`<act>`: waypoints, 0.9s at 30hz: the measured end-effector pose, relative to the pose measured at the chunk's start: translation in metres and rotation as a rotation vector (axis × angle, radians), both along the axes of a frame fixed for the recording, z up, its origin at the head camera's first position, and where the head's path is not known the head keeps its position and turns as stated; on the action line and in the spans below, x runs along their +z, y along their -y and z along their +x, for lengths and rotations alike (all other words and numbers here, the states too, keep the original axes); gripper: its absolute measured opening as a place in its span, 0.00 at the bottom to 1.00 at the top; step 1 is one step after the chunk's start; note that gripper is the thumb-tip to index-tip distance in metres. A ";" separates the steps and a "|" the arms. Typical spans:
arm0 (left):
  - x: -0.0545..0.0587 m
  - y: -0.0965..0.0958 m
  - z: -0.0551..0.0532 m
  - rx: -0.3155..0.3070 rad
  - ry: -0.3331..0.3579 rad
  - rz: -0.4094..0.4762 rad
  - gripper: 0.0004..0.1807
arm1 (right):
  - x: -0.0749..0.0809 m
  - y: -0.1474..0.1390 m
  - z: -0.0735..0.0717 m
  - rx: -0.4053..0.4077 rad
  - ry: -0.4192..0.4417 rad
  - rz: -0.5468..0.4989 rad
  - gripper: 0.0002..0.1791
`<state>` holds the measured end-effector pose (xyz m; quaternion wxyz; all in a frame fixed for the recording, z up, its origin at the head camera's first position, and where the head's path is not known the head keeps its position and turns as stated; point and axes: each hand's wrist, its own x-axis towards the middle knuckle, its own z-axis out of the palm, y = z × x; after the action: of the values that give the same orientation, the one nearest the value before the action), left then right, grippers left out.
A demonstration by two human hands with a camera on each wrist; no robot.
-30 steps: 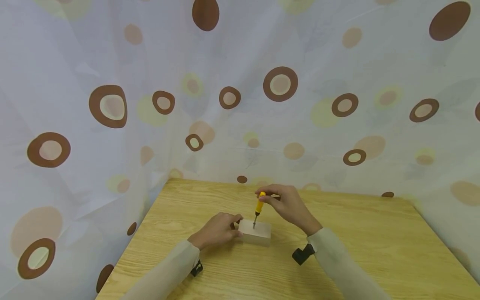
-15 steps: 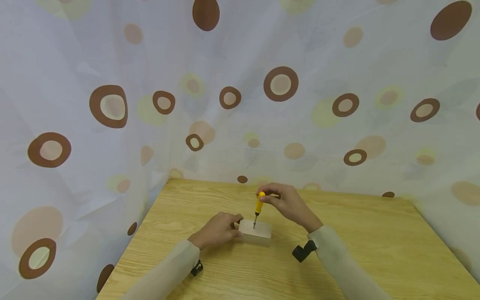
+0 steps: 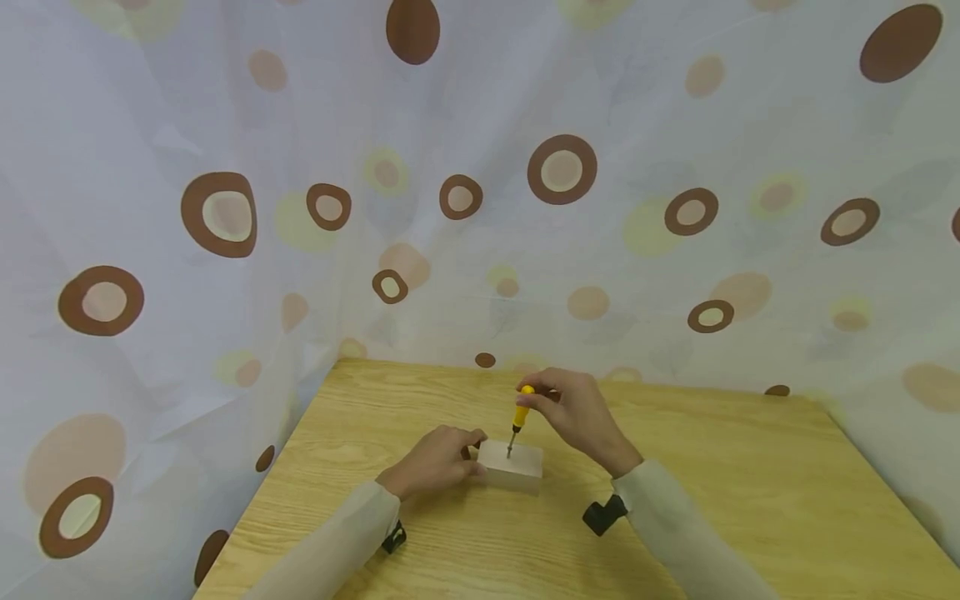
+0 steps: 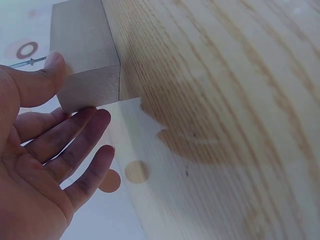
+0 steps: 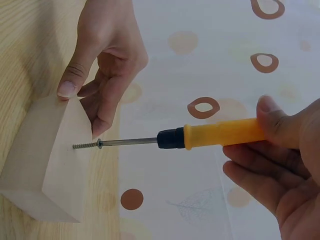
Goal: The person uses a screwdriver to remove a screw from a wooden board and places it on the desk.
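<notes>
A pale wooden block (image 3: 512, 477) lies on the wood-grain table. My left hand (image 3: 435, 460) holds its left end, thumb on the near face and fingers behind, as the left wrist view (image 4: 45, 135) shows. A screw (image 5: 86, 146) stands in the block's top face, much of its thread still showing. On the screw's head sits the tip of a screwdriver (image 5: 220, 135) with a yellow handle and black collar. My right hand (image 3: 581, 417) pinches the handle's upper end between thumb and fingers; in the head view the screwdriver tilts slightly right.
The wood-grain table (image 3: 720, 500) stretches out on both sides of the block. Behind and left of it hangs a white curtain (image 3: 480, 250) with brown, beige and yellow round prints. Dark wrist cameras (image 3: 604, 515) are strapped at both sleeves.
The top of the screwdriver has leaned a little to the right along with my right hand, and my right wrist has shifted slightly. The block and left hand stay in place.
</notes>
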<state>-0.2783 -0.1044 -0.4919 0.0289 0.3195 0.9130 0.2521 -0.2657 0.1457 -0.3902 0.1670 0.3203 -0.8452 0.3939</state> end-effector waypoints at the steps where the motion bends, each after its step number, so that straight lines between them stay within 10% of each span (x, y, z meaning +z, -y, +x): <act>1: 0.000 0.000 0.000 0.001 0.000 -0.002 0.21 | 0.000 0.000 0.000 0.017 -0.006 0.005 0.08; 15: -0.001 -0.002 -0.002 0.002 0.014 0.006 0.21 | -0.003 -0.003 -0.004 0.006 0.094 -0.021 0.12; 22: 0.000 -0.002 -0.001 0.011 0.023 0.013 0.22 | 0.002 -0.005 -0.008 0.146 0.177 -0.038 0.07; 27: 0.000 0.000 0.000 0.015 0.040 0.025 0.22 | 0.001 -0.001 -0.004 0.074 0.176 -0.030 0.09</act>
<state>-0.2782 -0.1042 -0.4915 0.0413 0.3077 0.9114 0.2701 -0.2700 0.1468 -0.3890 0.0824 0.3131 -0.8381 0.4390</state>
